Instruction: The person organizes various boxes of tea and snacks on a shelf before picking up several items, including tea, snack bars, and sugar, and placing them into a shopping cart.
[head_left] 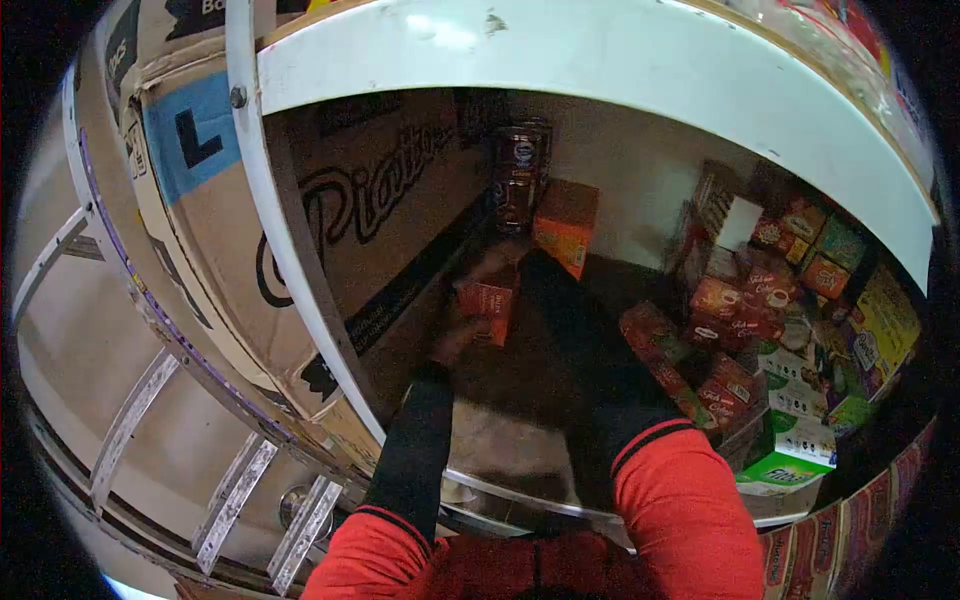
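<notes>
Head view. Item: one red box (488,311), low in the shelf (510,440), between your left hand (452,343) at its near left side and your right hand (497,260) at its far edge. State of hands: both blurred and dim, fingers apparently curved toward the box; whether either pinches it, you cannot tell from here. Surroundings: large carton (375,215) to the left; orange box (567,225) just beyond your right wrist; stacked red boxes (745,300) well to the right. Handling, as judged: support opposite sides with light, even pressure, as thin card may dent; keep the right forearm low and clear of the orange box, which a sleeve could nudge
</notes>
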